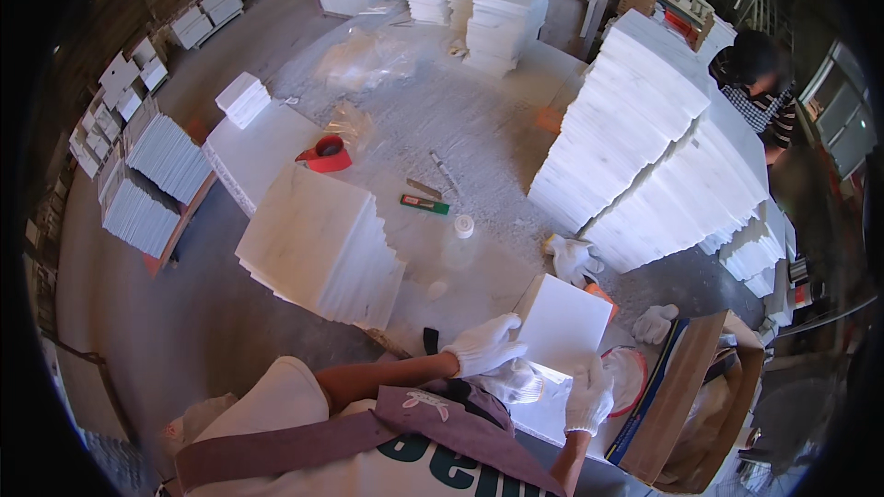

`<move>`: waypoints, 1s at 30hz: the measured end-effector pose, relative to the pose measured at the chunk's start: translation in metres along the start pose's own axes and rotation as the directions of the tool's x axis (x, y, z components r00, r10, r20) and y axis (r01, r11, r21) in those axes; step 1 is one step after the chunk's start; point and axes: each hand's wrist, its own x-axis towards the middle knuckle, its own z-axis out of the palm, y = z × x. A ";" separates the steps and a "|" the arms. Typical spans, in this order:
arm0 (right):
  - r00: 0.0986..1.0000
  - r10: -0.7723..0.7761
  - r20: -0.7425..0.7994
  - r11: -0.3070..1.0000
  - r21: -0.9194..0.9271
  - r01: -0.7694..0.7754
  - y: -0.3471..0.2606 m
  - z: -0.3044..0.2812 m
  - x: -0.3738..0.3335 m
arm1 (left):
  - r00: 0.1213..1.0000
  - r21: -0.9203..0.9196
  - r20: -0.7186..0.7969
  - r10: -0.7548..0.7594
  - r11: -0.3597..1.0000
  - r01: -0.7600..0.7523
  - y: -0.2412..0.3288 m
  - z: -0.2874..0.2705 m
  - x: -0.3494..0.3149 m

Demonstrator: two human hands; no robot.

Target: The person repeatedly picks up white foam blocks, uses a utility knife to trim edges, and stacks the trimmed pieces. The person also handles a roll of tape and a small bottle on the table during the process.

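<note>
A white stone tile (564,317) is in front of me, over a second pale tile surface (543,410) nearer my body. My left hand (483,346), in a white knitted glove, lies at the tile's left edge with its fingers stretched out. Gloved the same way, my right hand (589,398) grips the tile's lower right corner. A bunched white glove or cloth (512,382) sits just below my left hand; what it is I cannot tell. Beyond the tile's right edge shows a bit of an orange object (600,296), mostly hidden.
Tall stacks of white tiles (635,120) stand to the right, a shorter stack (318,239) to the left. A red tape dispenser (327,155), green box (424,203), bottle (462,230), loose gloves (573,260) and cardboard box (686,396) lie around. A person (760,83) works at far right.
</note>
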 end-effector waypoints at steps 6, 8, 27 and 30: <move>0.995 -0.097 0.011 0.995 0.022 0.097 0.004 0.005 -0.008 | 0.997 -0.077 0.032 -0.071 0.994 0.074 -0.006 0.000 0.016; 0.997 -0.021 0.075 0.998 0.063 0.016 -0.011 0.007 -0.019 | 0.996 -0.078 -0.016 -0.093 0.993 0.091 -0.009 -0.002 0.021; 0.980 -0.018 0.200 0.923 0.380 -0.061 0.008 0.006 -0.022 | 0.956 -0.237 -0.281 0.082 0.960 -0.152 0.025 0.007 -0.005; 0.996 0.089 0.015 0.804 0.589 -0.080 0.022 0.014 -0.028 | 0.967 -0.409 -0.246 0.068 0.897 -0.167 0.045 -0.007 -0.020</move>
